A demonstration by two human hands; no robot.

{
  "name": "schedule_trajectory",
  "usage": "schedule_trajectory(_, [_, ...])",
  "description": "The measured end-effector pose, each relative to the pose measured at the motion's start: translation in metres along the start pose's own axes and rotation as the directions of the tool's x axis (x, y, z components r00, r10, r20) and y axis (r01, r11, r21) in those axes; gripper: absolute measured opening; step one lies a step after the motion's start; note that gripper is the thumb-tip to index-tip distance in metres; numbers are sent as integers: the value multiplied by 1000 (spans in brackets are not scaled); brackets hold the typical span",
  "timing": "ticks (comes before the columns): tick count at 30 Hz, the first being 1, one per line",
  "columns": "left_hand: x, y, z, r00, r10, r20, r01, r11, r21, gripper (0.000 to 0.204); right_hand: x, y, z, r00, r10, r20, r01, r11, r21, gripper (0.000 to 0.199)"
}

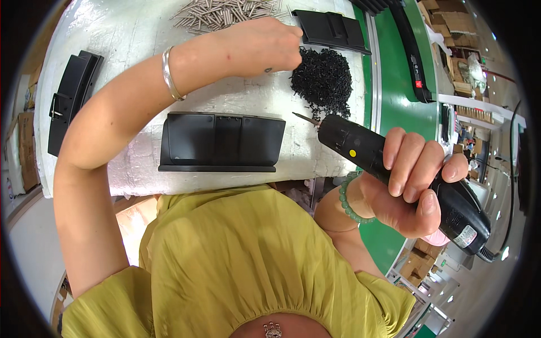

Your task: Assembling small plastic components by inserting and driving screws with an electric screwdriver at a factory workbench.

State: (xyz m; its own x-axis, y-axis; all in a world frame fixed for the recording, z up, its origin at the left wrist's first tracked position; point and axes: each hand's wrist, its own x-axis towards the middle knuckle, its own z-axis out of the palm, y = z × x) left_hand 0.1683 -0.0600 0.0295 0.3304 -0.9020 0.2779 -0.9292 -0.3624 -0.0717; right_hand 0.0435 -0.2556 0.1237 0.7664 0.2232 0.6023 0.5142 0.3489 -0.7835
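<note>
The panel [221, 141] lies unheld at the desk's [135, 34] near edge. Screws [322, 79] are pinched at the pile by the left hand [259, 48] and could be spilled. The driver [394, 169], gripped by the right hand [414, 186], could slip and scratch.

Screw pile [322, 79] behind plastic panel [221, 141]

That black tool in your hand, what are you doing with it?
The right hand holds a black electric screwdriver, its tip pointing toward a pile of small black screws. The left hand reaches into that pile. A black plastic part lies on the white table in front, with metal pins heaped farther back.
</note>
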Motion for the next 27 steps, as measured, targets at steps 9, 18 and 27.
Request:
schedule_trajectory(9, [-85, 61, -51, 711, -698, -80, 424, 516, -744, 14, 6, 10, 7, 997, 64, 41, -68, 994, 80, 30])
schedule_trajectory(18, [-119, 111, -30, 659, -736, -152, 472, 562, -679, 18, 7, 37, 35, 971, 128, 201, -153, 981, 116, 32])
schedule_trajectory(27, [-115, 112, -32, 646, -745, -167, 469, 560, -682, 18, 8, 42, 37, 953, 166, 253, -195, 976, 94, 30])
